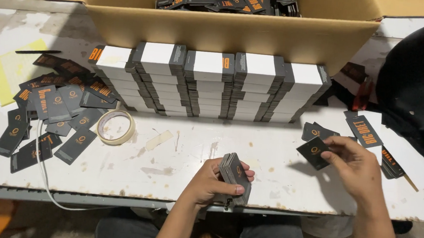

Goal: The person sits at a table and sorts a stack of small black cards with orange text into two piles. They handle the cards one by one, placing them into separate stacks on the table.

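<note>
the cardboard box (228,33) at the back is cut off by the top edge, so only part of the heap of dark tags inside it shows, far too many to count. a dark shape (418,83) at the right edge hides the table corner behind it; what it is cannot be made out. the left hand (215,183) grips a stack of tags (235,174) on edge just above the near rim of the white table (169,156), fingers wrapped around it and thumb pressed on its side; the number in the stack is too fine to tell. the right hand (355,166) pinches one single tag (313,152) between thumb and fingertips, held apart from the stack, over the table. under it lie about two more loose tags (315,131), partly covered. in front of the box stand five banded bundles (209,84) in a row, each wrapped in white paper. on the left, a scatter of tags (53,113), roughly twenty, overlap each other. one roll of tape (116,126) lies just beside them, and one white cable (44,172) runs off the table edge. a yellow sheet (9,70) lies at far left.
</note>
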